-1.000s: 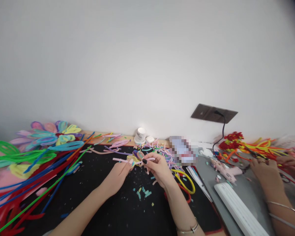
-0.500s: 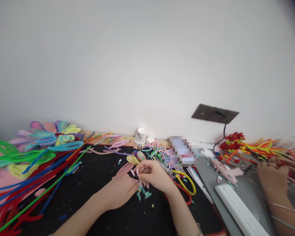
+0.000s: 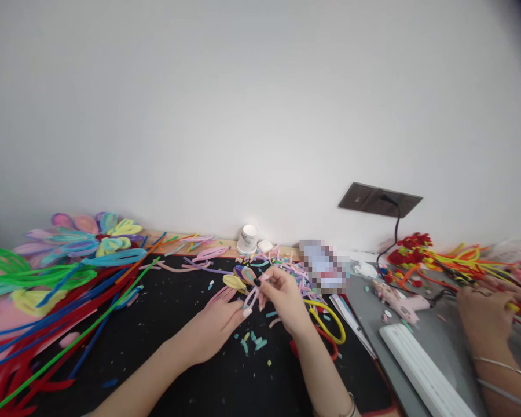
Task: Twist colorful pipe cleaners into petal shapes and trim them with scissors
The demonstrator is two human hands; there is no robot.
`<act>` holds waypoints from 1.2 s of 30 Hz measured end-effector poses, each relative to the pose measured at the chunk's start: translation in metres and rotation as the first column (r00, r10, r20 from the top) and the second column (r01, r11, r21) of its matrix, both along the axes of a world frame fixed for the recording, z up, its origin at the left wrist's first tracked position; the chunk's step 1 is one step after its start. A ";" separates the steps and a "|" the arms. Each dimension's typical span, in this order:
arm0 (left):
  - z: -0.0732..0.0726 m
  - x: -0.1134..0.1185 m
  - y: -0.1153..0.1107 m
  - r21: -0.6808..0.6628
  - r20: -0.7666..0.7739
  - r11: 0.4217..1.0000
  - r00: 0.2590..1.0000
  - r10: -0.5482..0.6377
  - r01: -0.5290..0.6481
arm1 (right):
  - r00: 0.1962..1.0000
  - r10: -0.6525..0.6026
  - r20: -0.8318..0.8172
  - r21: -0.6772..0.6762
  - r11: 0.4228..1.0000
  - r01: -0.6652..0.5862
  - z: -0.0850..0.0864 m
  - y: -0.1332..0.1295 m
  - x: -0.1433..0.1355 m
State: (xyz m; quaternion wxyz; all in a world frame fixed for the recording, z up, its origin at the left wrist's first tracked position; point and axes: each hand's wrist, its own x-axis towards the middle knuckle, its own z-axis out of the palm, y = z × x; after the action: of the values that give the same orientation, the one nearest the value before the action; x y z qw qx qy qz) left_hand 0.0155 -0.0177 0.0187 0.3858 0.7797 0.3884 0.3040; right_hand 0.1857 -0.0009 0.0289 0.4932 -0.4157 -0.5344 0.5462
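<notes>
A lilac pipe cleaner [image 3: 252, 297], bent into a narrow loop, stretches between my two hands over the black mat [image 3: 165, 324]. My left hand [image 3: 215, 327] is closed, thumb against fingers, at its lower end. At the upper end my right hand [image 3: 284, 298] pinches it between thumb and fingertips. Just behind the fingers are a yellow pipe-cleaner petal [image 3: 233, 282] and a purple and orange petal [image 3: 245, 274]. Pink strands [image 3: 222, 295] show past my left knuckles. Teal clippings [image 3: 259, 344] lie below the hands.
Coloured pipe cleaners [image 3: 91, 295] and looped flowers [image 3: 99, 237] crowd the left. A paper cup [image 3: 247, 238] stands by the wall. Rightward are a blurred-out phone [image 3: 323, 266], a pink glue gun [image 3: 403, 304], a white power strip [image 3: 421, 365] and another person's hands [image 3: 486, 313].
My right hand has moved up and slightly right, away from my left. The lilac loop, mostly covered before, now shows between them. The other person's hands have shifted slightly, with something yellow now visible.
</notes>
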 end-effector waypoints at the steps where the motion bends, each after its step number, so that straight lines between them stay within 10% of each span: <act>1: 0.002 0.001 0.001 0.014 -0.017 1.000 1.000 -0.006 0.006 | 0.998 -0.040 -0.039 0.009 0.999 0.040 -0.001 0.002 0.001; 17: 0.002 0.002 0.004 -0.025 -0.017 0.997 0.997 0.071 -0.071 | 0.953 -0.155 -0.258 0.042 0.984 0.172 -0.010 0.005 -0.002; 36: -0.008 -0.001 0.006 0.335 -0.233 0.941 0.972 0.040 0.041 | 0.970 -0.085 -0.227 0.105 0.988 0.112 -0.011 0.004 -0.004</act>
State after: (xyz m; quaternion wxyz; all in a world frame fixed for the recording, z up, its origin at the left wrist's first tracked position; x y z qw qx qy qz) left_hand 0.0148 -0.0114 0.0105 0.1976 0.8649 0.3735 0.2711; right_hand 0.1819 0.0027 0.0182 0.5999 -0.3485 -0.4858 0.5317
